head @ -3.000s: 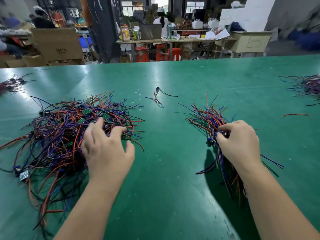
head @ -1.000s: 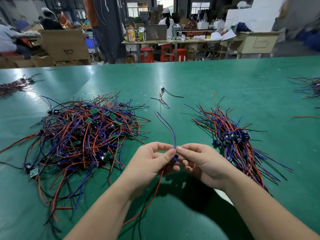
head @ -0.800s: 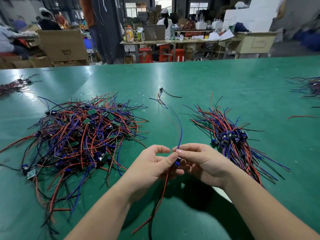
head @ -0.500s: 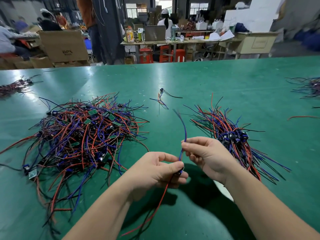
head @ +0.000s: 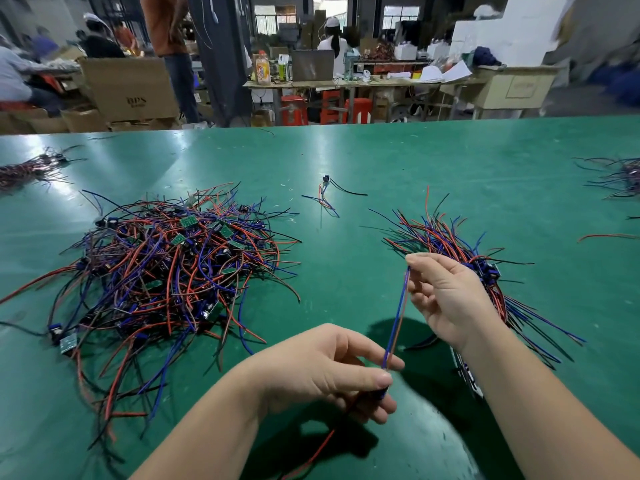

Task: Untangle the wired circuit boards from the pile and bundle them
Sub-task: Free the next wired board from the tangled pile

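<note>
Glossy green table [head: 415,161], smooth, catching the light.
Plastic-coated wires in the pile [head: 166,271]; matt cardboard box [head: 130,88] behind.

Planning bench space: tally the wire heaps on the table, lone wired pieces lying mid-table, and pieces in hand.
Wire heaps: 4, namely tangled pile, sorted bundle, far-left heap, far-right heap
Alone mid-table: 1, the lone piece
In hand: 1, the held piece, pinched by left hand and right hand
Total: 6
</note>
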Motion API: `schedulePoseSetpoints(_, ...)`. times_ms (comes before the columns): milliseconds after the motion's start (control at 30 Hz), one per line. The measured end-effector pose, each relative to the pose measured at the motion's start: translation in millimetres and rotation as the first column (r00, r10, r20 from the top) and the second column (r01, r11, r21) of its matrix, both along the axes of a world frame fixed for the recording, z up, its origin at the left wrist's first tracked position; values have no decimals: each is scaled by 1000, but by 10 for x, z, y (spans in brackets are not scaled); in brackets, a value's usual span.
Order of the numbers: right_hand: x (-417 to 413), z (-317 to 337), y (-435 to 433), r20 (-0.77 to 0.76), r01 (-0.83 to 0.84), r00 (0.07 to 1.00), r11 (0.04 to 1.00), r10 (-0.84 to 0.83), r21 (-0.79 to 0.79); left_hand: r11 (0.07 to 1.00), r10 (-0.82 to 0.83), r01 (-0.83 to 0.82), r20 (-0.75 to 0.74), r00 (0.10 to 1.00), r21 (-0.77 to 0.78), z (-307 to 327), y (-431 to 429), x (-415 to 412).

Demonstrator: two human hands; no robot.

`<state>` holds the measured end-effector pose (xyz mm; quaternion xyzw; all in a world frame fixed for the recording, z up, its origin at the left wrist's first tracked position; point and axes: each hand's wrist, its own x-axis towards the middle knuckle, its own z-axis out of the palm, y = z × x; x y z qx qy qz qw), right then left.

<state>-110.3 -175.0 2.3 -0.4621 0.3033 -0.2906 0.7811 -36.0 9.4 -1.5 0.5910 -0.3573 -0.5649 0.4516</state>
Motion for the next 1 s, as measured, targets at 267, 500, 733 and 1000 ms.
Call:
schedulePoseSetpoints(267, 21, -38, 17, -14, -65, 998, 990, 67, 127, 973, 112, -116, -33, 993, -198, 9, 9, 69)
schedulePoseSetpoints(500, -51, -118, 270, -149, -629, 766, 777, 625, 22, 509, 570, -696, -408, 713, -506, 8, -137, 148)
schedulePoseSetpoints(733, 22, -97, 286, 117, -499, 860, 867, 496, -9, 588, 587, -528, -125, 800, -613, -157, -218, 82)
schedulePoseSetpoints(1000, 4, -113, 241, 0, -446, 894, 888, 449, -111, 675, 621, -652, -213, 755, -345, -105, -212, 37)
